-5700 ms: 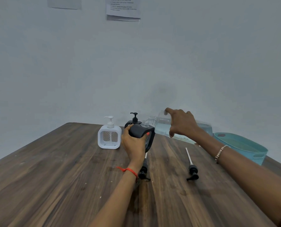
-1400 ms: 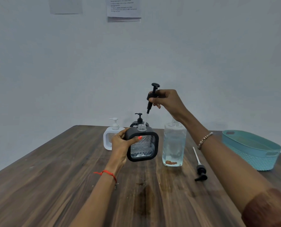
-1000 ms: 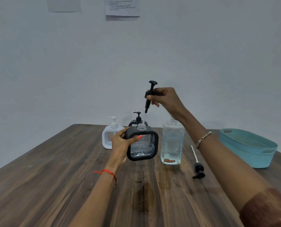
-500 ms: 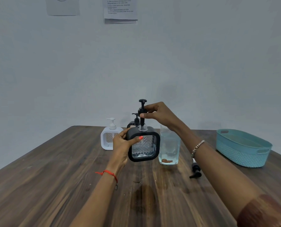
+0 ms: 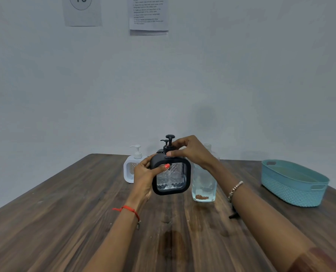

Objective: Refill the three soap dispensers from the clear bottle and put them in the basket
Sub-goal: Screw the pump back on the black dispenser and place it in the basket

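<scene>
The left hand is gripping the black dispenser by its left side, thumb lying across the front. The right hand is pinching the collar of its pump at the neck, apparently seating it, over the middle of the desk.

Toward the near edge a dark wet patch is lying on the wood. A dispenser set down there could be slipping or picking up liquid on its base. In the hands, the collar may be going on crooked if it is turning while tilted, and the refilled liquid would then be leaking in the basket, which is waiting well apart by the right edge. The right wrist is passing just in front of the clear bottle, which is standing uncapped just beside the dispenser, so a nudge could be tipping it over.

The right forearm is covering most of a loose pump lying on the desk, with only a dark tip showing. The fingers are hiding whether the collar is fully down, and I cannot tell whether the held dispenser's base is touching the desk. Behind it, a second black dispenser is showing only its pump and a bit of shoulder. The left hand is overlapping the white dispenser near the far edge. Neither fill level can be made out. The printed sheet on the far wall is too small to read.
</scene>
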Available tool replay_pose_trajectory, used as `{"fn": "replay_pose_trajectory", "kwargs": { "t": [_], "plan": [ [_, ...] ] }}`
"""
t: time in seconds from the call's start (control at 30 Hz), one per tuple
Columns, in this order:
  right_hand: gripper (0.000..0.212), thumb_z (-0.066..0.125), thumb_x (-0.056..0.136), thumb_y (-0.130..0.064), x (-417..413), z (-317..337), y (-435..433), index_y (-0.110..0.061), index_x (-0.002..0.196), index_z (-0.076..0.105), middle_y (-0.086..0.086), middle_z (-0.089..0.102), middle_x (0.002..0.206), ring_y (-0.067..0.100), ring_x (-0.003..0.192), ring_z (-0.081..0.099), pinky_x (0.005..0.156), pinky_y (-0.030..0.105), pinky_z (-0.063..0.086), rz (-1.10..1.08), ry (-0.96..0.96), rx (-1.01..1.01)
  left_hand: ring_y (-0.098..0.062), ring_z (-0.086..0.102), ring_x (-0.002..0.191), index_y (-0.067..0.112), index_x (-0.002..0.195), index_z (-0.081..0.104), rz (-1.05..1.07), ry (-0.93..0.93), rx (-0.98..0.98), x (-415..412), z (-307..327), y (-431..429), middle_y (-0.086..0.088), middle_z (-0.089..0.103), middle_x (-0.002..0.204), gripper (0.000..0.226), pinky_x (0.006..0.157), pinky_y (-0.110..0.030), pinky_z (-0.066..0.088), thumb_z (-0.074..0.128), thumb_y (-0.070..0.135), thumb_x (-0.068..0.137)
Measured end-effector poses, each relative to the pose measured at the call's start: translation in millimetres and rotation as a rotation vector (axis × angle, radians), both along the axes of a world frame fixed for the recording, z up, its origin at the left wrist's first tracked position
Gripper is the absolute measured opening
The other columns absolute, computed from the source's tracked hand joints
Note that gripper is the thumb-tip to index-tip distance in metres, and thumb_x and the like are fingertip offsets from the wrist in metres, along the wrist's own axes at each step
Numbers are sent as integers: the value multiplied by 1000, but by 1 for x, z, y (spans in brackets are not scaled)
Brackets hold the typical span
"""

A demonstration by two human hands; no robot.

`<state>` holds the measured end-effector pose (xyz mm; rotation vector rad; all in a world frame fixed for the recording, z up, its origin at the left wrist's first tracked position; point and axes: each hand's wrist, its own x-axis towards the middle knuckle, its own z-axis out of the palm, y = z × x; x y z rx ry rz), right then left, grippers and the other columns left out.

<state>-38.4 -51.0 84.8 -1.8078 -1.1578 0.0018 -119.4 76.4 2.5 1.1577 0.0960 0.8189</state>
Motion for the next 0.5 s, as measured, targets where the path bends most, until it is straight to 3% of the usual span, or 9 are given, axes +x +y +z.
{"fn": "replay_pose_trajectory", "kwargs": {
  "t": [0.13,0.23,0.33,0.4,0.5],
  "plan": [
    [36,84,62,-35,-3,-10,8,-8,73,61,1,59,69,11,61,53,57,20,40,-136,-41,23,-16,69,70,2,107,62,-1,-4,-5,-2,-1,-2,-11,69,91,47,60,-24,57,73,-13,64],
    [47,78,66,-45,-1,-10,7,-4,63,56,12,50,66,19,62,47,62,30,37,-131,65,78,-17,70,72,-2,110,62,-17,-7,-19,-4,-2,-2,-12,70,93,47,65,-26,58,71,-14,66],
    [15,74,75,-18,-1,-6,1,-10,79,62,8,61,79,16,72,56,66,22,44,-28,173,125,-17,69,73,-3,113,61,-16,-4,-28,-5,-2,-3,-13,69,94,49,66,-27,59,71,-15,66],
    [31,71,75,0,-2,-6,-1,-8,103,62,7,66,92,11,80,63,66,15,49,51,206,133,-17,69,72,-2,111,61,-12,-7,-32,-6,0,-5,-11,69,93,49,68,-28,60,71,-15,66],
    [41,79,67,-4,-5,-9,0,-7,106,64,10,68,85,12,72,66,66,15,53,-4,174,180,-22,67,76,-2,113,60,-10,-6,-37,-7,1,-7,-12,69,93,50,71,-30,59,71,-15,66]
  ]
}}
